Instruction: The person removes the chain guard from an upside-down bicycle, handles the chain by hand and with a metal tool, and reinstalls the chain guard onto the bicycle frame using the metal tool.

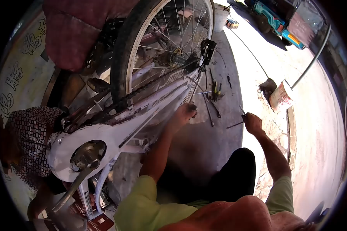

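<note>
A bicycle with a white chain case (108,140) and a large spoked wheel (132,46) fills the left half of the view. My left hand (184,113) is closed beside the rear end of the chain case. What its fingers hold, if anything, I cannot make out. Farther right, my right hand (253,123) is closed on a thin dark rod-like tool (235,125) that points left. A second, lighter thin piece sticks up from the same fist. Between the hands lie a wrench (214,107), yellow-handled pliers (217,90) and another slim tool (209,113) on the ground.
At the left, another person in a checked shirt (31,134) bends close to the pedal crank (79,181). A white bucket (282,96) stands on the sunlit ground at right. A teal vehicle (273,21) is parked at the upper right. A dark red cover (75,32) hangs at upper left.
</note>
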